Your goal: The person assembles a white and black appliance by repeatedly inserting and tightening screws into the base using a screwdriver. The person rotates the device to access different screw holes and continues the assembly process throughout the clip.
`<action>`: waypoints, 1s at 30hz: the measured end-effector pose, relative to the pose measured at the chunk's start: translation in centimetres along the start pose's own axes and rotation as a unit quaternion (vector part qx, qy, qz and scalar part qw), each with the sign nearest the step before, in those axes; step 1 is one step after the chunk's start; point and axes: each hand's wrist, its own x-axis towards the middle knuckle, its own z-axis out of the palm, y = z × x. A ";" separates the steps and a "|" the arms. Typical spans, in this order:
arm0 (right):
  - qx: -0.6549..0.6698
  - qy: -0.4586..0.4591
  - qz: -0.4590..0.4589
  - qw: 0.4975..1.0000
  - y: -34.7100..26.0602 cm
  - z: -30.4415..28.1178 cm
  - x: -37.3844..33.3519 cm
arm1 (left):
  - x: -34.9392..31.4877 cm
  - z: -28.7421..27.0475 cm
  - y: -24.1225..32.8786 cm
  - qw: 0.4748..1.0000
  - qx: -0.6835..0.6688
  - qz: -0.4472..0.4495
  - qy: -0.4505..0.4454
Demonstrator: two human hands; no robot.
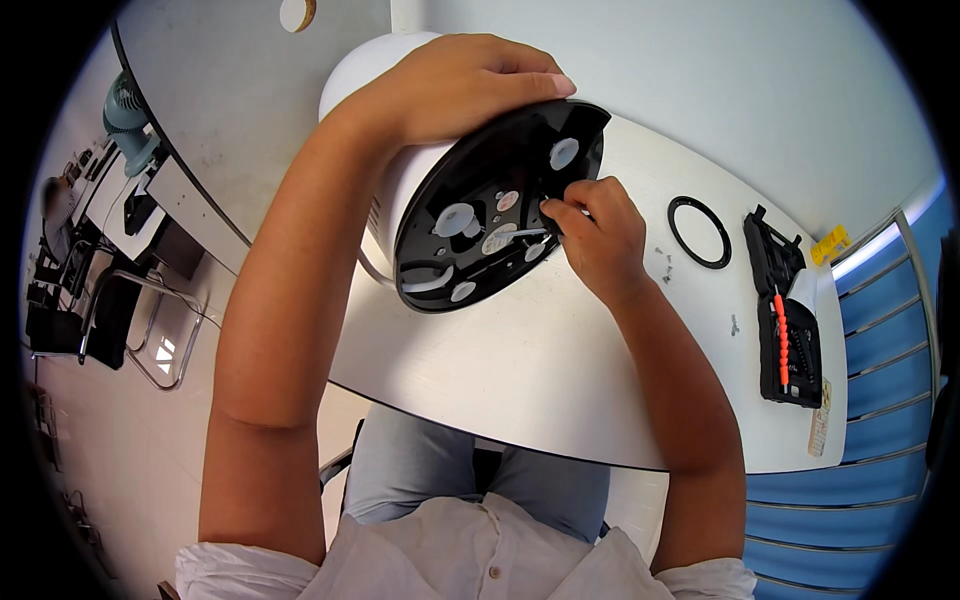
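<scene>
A white rounded appliance is tipped up on the white table, with its black underside turned toward me. Pale round suction-cup feet and small round stickers show on that underside. Over the top rim lies my left hand, its fingers closed on the appliance's edge. My right hand is closed in a pinch at the right part of the underside. What its fingers hold is mostly hidden. A thin silvery strip lies just left of the fingers; whether it belongs to the held thing I cannot tell.
Right of my hand lie a black ring and several small screws. An open black tool case holds an orange flexible shaft. Behind it is a yellow object. A metal railing borders the table's right. A person sits far left.
</scene>
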 end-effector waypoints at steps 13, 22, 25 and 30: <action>0.021 0.006 0.070 0.997 -1.0 0.1 0.3 | 0.0 0.1 0.0 1.000 0.011 0.004 0.013; 0.041 0.022 0.173 0.984 -1.7 0.3 0.3 | 0.1 0.2 -0.2 1.000 0.008 0.019 0.017; 0.028 0.004 0.178 0.984 -1.7 0.1 0.0 | 0.1 0.3 0.0 1.000 0.020 0.012 0.017; 0.012 0.005 0.184 0.983 -1.9 0.3 0.0 | 0.3 0.4 0.0 0.999 0.031 0.011 0.017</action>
